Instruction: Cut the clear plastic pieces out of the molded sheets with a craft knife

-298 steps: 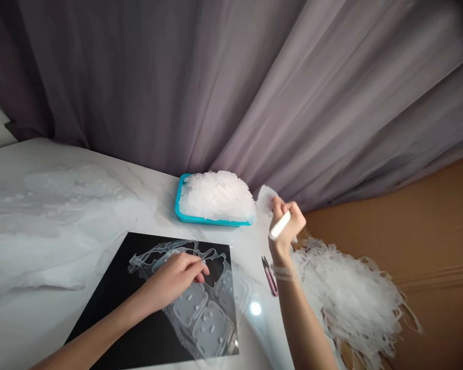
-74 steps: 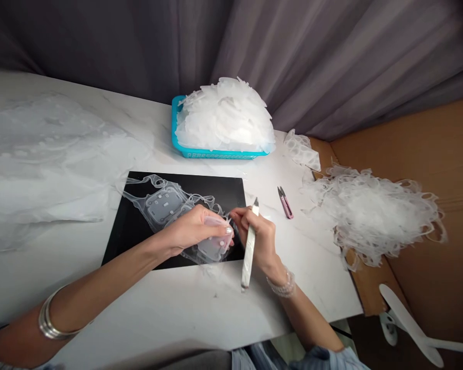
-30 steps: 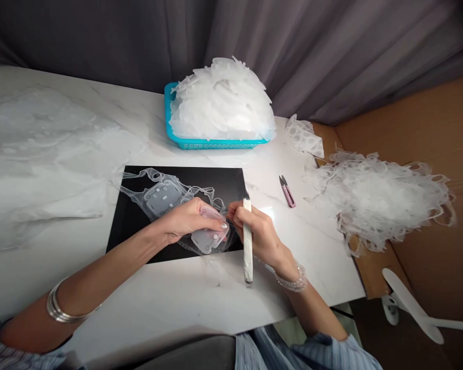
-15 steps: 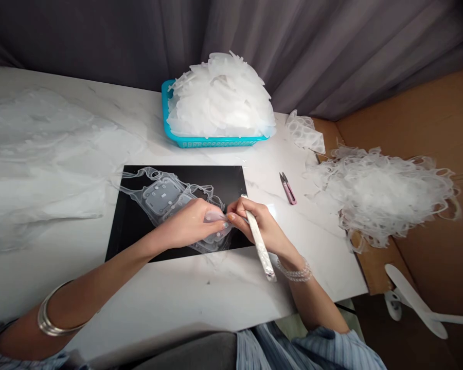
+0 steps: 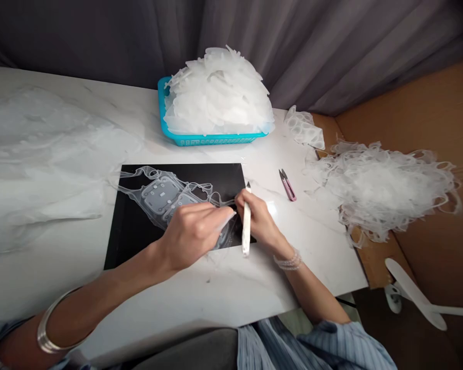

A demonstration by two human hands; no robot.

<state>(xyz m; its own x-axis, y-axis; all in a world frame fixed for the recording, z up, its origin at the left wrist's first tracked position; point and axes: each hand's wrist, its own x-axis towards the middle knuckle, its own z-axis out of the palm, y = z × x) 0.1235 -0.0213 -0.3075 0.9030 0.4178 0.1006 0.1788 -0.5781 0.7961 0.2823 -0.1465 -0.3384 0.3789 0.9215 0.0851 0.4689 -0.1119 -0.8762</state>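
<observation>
My right hand (image 5: pixel 256 221) grips a white slim craft knife (image 5: pixel 246 228) with its small metal blade pointing away from me, near the far edge of the sheet. My left hand (image 5: pixel 193 234) lies over a translucent moulded plastic sheet (image 5: pixel 160 194), its fingertips holding a piece of it. The sheet, with rounded panels and small raised studs, rests on a black mat (image 5: pixel 177 177). The two hands nearly meet, and the left one hides the lower part of the sheet.
A blue basket (image 5: pixel 185 140) heaped with white translucent pieces stands beyond the mat. Pink thread snips (image 5: pixel 287 186) lie on the white marble table (image 5: pixel 312 246). A tangled scrap pile (image 5: pixel 386 187) sits on cardboard at right. Filmy sheeting (image 5: pixel 34 154) covers the table's left.
The knife has swung from leaning toward me to nearly upright, its blade now showing at the far end. My left hand has turned and spread over the sheet, hiding the piece it held.
</observation>
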